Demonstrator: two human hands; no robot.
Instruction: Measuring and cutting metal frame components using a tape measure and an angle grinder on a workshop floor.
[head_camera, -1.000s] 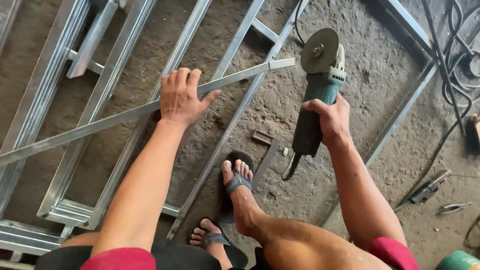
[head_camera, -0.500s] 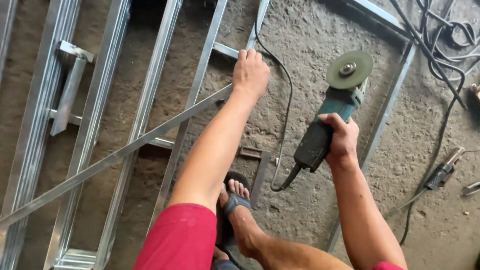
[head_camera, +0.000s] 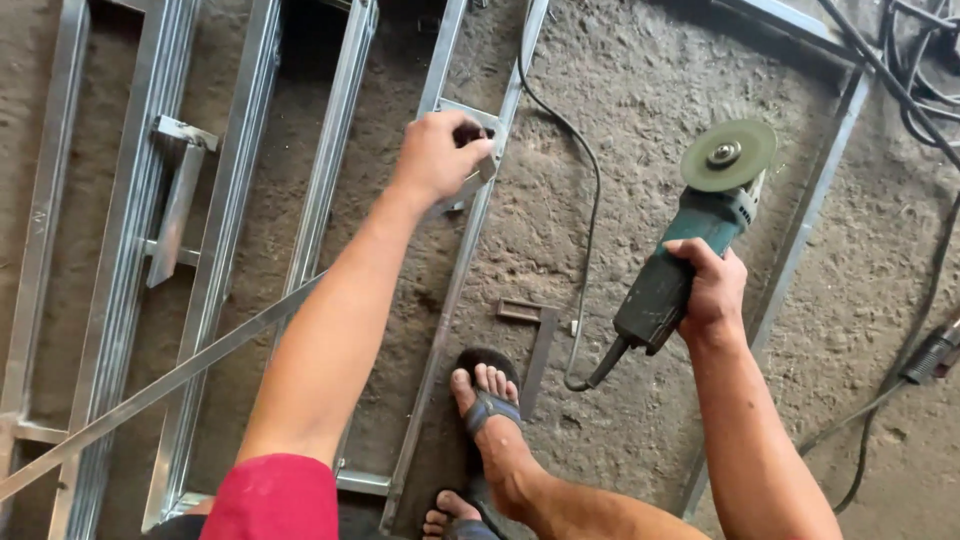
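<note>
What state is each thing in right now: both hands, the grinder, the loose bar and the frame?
Left hand: closed on the upper end of the loose bar.
Right hand: gripping the grinder body.
Angle grinder: held off the floor, disc facing up; spinning or not, cannot tell.
Loose metal bar: lying slantwise across the frame.
Metal frame: flat on the concrete floor.

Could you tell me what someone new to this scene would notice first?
Most striking is the teal angle grinder with its bare disc facing up, gripped by the right hand at right of centre. Next is the left hand, reaching up across the view to clasp the end of a long metal strip that slants over the steel frame on the floor. A sandalled foot stands at bottom centre, close to the grinder's cord.
</note>
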